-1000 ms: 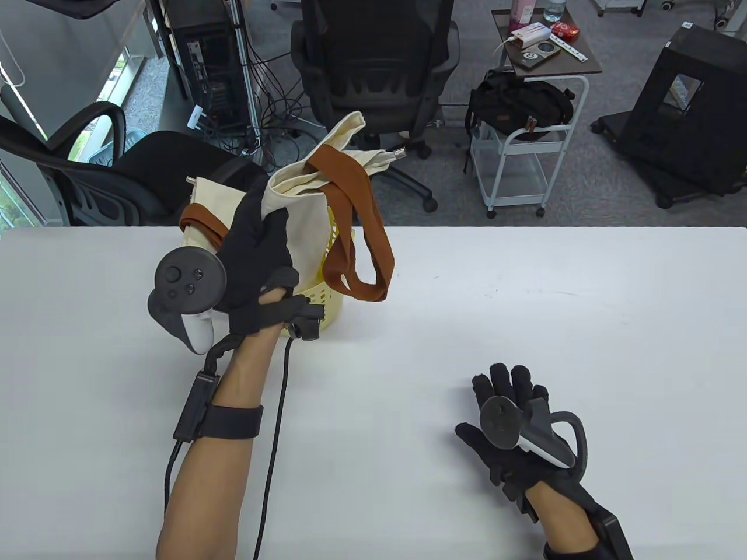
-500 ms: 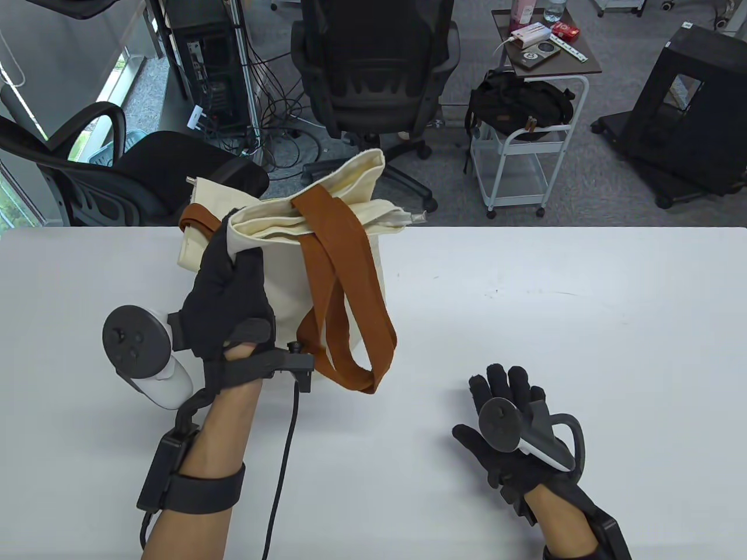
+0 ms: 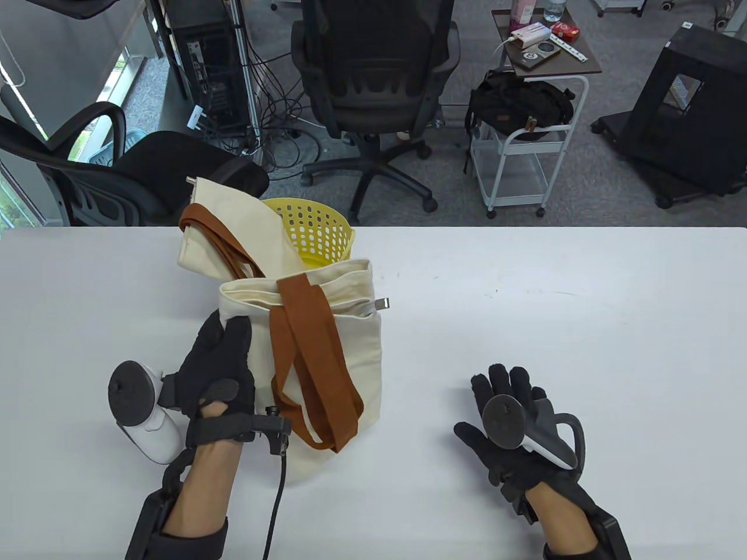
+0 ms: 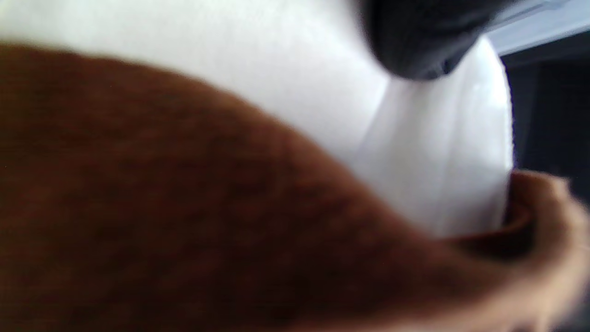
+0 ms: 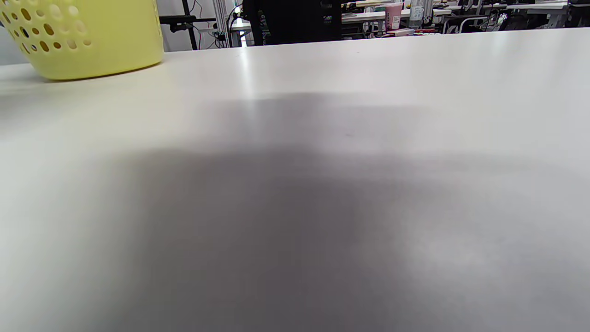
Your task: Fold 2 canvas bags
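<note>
A cream canvas bag with brown straps lies on the white table left of centre. My left hand grips its top left corner. The left wrist view is filled by blurred cream canvas bag cloth and a brown strap, with a dark fingertip at the top. A second cream bag with brown straps hangs out of the yellow basket behind. My right hand rests flat on the table at the lower right, fingers straight, holding nothing.
The yellow basket stands at the table's far edge, left of centre. Beyond the table are office chairs, a white cart with a black backpack, and a black case. A cable runs from my left wrist.
My left hand has pulled the first bag out of the basket and brought it down towards me onto the table. The basket now shows. My right hand has stayed put.
</note>
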Motion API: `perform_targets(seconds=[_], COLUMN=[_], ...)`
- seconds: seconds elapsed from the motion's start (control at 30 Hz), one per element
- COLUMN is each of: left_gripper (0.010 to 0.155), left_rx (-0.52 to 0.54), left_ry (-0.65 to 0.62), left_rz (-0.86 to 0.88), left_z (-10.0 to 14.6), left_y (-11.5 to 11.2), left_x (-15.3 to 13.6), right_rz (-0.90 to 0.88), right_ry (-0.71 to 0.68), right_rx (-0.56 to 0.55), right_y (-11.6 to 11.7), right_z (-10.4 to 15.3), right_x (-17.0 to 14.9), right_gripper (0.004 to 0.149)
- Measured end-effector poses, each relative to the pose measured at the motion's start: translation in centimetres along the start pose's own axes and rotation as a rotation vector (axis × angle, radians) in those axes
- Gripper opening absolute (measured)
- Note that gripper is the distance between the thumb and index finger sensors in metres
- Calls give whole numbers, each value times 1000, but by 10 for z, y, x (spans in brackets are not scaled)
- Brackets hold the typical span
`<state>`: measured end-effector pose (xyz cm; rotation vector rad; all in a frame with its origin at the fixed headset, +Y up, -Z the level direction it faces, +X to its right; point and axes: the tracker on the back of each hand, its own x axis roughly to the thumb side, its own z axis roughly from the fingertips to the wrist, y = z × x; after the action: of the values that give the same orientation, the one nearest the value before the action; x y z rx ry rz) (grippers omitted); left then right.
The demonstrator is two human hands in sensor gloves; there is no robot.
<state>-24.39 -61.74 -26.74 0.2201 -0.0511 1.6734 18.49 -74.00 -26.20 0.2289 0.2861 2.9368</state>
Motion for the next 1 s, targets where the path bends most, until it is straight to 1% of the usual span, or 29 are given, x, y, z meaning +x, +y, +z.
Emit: perform_targets(seconds=[0.1, 0.2, 0.27, 0.33, 0.37, 0.43, 0.57, 0.67, 0.83, 1.0], left_gripper=[46, 46, 46, 46, 46, 46, 46, 46, 47, 47], left_rx=[-60, -127, -167, -210, -218, -243, -276, -269, -296, -334], left_ry=[97, 141, 162, 199, 214, 214, 220, 214, 233, 287], left_rz=[69, 111, 124, 142, 148, 136, 123, 95, 96, 87], left_z=[-1, -4, -4, -3, -3, -4, -3, -2, -1, 0], left_y=[-4, -11, -19, -26, -29, -35, -41, -43, -47, -60], left_x=[-29, -56, -80, -95, -98, -101, -104, -106, -112, -126], right_rz=[-167, -308, -424, -530, -569, -677, -730, -770, -803, -938], right_ry=[-32, -75, -117, -159, -178, -251, -328, -411, -438, -462], right_rx=[-30, -87, -137, -147, -142, -90, -23, 55, 90, 138], right_y=[-3, -9, -15, -19, -20, -21, -21, -20, -20, -11], right_z=[1, 2, 2, -1, -3, -10, -19, -24, -29, -37], right_x=[-4, -5, -4, -1, 1, 7, 19, 26, 32, 35], right_gripper=[81, 80, 77, 77, 77, 78, 80, 80, 79, 77])
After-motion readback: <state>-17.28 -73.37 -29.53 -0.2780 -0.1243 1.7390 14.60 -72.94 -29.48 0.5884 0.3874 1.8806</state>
